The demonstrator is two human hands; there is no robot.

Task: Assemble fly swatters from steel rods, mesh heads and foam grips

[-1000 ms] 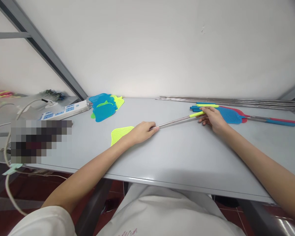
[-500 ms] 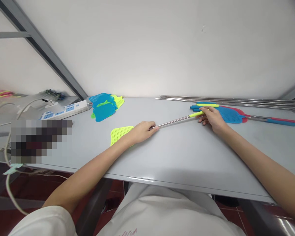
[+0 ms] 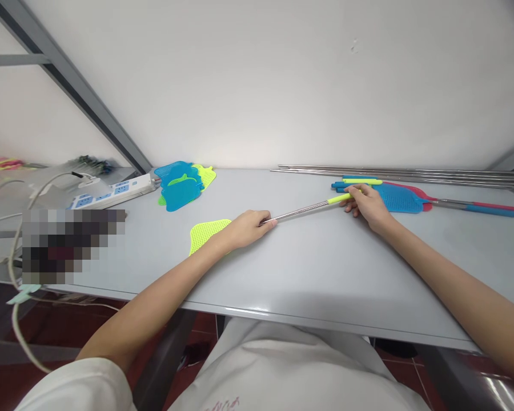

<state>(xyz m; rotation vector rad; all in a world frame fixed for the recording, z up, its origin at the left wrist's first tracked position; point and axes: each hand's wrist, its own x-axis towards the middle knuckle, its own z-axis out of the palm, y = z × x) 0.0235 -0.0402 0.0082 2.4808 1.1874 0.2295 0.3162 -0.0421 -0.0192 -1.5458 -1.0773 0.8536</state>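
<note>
A fly swatter lies slanted across the table between my hands. Its yellow-green mesh head [image 3: 206, 233] shows partly behind my left forearm, and the joint with the shaft is covered. My left hand [image 3: 251, 228] is closed on the left end of the thin metal shaft [image 3: 302, 211]. At the other end, the fingers of my right hand [image 3: 369, 208] pinch the yellow-green handle sleeve [image 3: 338, 198]. Just beyond my right hand are loose blue and yellow-green handle sleeves [image 3: 362, 181] and a blue swatter head [image 3: 400, 201] overlapping red swatter parts.
Blue and yellow-green swatter heads [image 3: 183, 195] are piled at the back left. Several metal rods [image 3: 411, 172] run along the wall. Swatters with red and blue handles [image 3: 492, 211] lie far right. A white power strip [image 3: 120, 191] with cables stands left, beside a blurred-out patch.
Hardly anything differs. Both hands keep the same grip on the swatter, and the whole view has shifted very slightly.
</note>
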